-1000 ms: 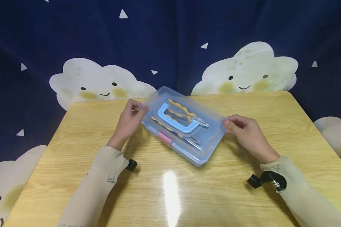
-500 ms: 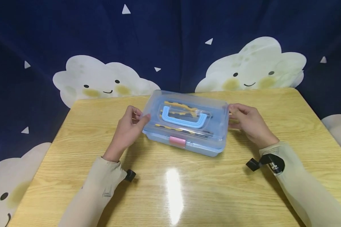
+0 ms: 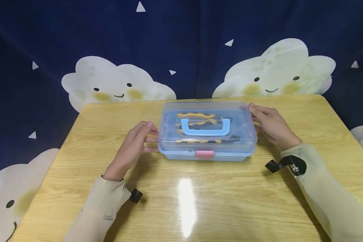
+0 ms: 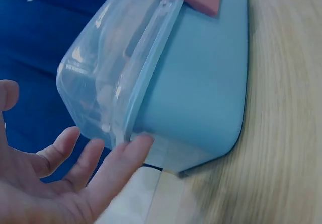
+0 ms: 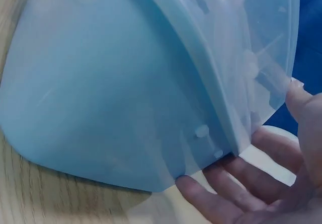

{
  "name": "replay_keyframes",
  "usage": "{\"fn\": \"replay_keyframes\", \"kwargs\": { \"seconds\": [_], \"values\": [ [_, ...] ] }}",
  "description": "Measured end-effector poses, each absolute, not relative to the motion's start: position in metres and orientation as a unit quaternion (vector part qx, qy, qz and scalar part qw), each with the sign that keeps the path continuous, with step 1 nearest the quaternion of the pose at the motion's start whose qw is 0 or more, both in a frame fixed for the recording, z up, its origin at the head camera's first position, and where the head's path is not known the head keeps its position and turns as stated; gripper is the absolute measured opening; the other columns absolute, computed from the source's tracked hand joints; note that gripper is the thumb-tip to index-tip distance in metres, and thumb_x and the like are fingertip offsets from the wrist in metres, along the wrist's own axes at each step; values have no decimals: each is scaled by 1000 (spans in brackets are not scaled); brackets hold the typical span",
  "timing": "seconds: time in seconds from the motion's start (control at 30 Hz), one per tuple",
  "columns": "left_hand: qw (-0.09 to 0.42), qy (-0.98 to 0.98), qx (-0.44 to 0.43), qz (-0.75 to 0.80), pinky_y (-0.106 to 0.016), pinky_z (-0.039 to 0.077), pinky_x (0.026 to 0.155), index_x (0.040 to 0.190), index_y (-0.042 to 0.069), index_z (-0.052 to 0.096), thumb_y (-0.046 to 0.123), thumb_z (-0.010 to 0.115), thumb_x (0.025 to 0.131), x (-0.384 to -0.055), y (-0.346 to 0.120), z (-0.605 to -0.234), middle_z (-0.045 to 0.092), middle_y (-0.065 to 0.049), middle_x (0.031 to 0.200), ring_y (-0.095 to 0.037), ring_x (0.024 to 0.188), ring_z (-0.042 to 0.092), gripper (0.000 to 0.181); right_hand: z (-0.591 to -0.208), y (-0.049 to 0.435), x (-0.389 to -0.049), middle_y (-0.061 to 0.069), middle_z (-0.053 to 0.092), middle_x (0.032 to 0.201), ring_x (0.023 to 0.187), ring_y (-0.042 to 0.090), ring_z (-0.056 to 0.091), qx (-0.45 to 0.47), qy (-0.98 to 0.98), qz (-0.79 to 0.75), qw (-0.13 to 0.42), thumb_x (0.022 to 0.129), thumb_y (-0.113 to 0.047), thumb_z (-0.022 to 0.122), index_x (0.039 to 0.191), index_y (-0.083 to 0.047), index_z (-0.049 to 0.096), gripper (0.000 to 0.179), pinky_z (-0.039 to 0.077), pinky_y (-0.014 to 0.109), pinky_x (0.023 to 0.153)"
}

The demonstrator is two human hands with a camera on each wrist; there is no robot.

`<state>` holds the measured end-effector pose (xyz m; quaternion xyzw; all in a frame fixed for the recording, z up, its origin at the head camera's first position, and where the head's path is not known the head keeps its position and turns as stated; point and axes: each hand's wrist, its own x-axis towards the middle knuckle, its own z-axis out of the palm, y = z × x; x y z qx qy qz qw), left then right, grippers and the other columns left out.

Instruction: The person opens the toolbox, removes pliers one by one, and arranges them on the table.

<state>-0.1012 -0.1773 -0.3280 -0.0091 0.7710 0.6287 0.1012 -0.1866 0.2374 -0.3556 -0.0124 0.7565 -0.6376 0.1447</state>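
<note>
A light blue plastic toolbox [image 3: 172, 156] with a clear lid sits squarely near the table's back edge. On its lid lies a pale blue handle [image 3: 205, 133], and a pink latch [image 3: 205, 154] is at the front. Several tools with yellow-and-black handles [image 3: 196, 115] show through the lid. My left hand [image 3: 133, 148] is at the left end, its fingers spread and some fingertips at or close to the wall. At the right end, my right hand [image 3: 272, 126] rests its thumb against the lid and its fingertips against the side wall, also visible beside the toolbox wall [image 5: 110, 93].
The wooden table [image 3: 230, 201] extends in front and to both sides of the toolbox. Behind it hangs a dark blue curtain [image 3: 187, 43] with smiling clouds. Each wrist wears a small black camera mount [image 3: 293, 165].
The toolbox has turned counterclockwise, from slanted to nearly parallel with the table's back edge. My left thumb has lifted off the lid, and my right hand has moved slightly farther back.
</note>
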Motion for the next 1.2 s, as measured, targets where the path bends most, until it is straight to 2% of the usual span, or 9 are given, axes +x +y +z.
{"fn": "replay_keyframes", "kwargs": {
  "seconds": [0.07, 0.2, 0.37, 0.5, 0.67, 0.83, 1.1, 1.2],
  "values": [
    [98, 772, -15, 628, -45, 66, 92, 125, -3, 49, 47, 39, 110, -105, -179, -330, 50, -20, 137, -35, 117, 68, 53, -352, 238, -182, 11, 37, 168, 115, -3, 63, -9, 780, -609, 145, 101, -62, 50, 159, -6, 39, 81, 60, 16, 89],
    [88, 767, -23, 636, -46, 62, 101, 139, 1, 44, 47, 46, 109, -113, -181, -335, 45, -20, 150, -37, 131, 62, 55, -346, 239, -169, 11, 42, 165, 118, -1, 59, -20, 830, -539, 139, 102, -65, 43, 161, -16, 37, 78, 61, 18, 90],
    [90, 770, -14, 632, -51, 58, 106, 155, 12, 39, 50, 51, 107, -125, -175, -341, 44, -15, 157, -36, 139, 57, 63, -346, 243, -152, 20, 47, 154, 114, -2, 62, -82, 832, -527, 155, 109, -52, 40, 164, -15, 29, 67, 64, 26, 88],
    [110, 789, -18, 604, -48, 61, 100, 161, 22, 33, 55, 53, 104, -133, -170, -343, 48, -14, 156, -38, 129, 64, 70, -347, 243, -146, 20, 47, 153, 113, -2, 63, -106, 825, -529, 169, 110, -48, 41, 165, -17, 25, 65, 64, 29, 89],
    [121, 805, -21, 580, -40, 65, 92, 162, 30, 32, 56, 61, 100, -138, -166, -343, 53, -14, 153, -33, 120, 69, 73, -344, 241, -144, 19, 42, 161, 113, -2, 65, -85, 815, -548, 168, 109, -48, 47, 165, -16, 25, 69, 65, 29, 89],
    [114, 804, -23, 583, -40, 65, 93, 161, 28, 36, 56, 62, 99, -138, -166, -340, 55, -14, 151, -32, 120, 70, 72, -341, 237, -148, 17, 35, 167, 113, -1, 66, -68, 803, -566, 175, 107, -51, 49, 166, -18, 24, 72, 65, 31, 88],
    [108, 809, -35, 577, -35, 66, 86, 161, 27, 38, 54, 61, 100, -136, -169, -341, 57, -14, 150, -30, 107, 75, 70, -343, 231, -161, 22, 44, 161, 107, 1, 69, -56, 801, -568, 182, 107, -54, 46, 165, -23, 25, 69, 66, 34, 83],
    [110, 799, -35, 590, -36, 67, 87, 161, 25, 37, 52, 62, 100, -137, -169, -341, 56, -15, 151, -30, 108, 75, 71, -344, 230, -162, 25, 46, 158, 104, 4, 71, -56, 796, -575, 181, 107, -53, 47, 165, -21, 25, 70, 67, 35, 83]
  ]
}}
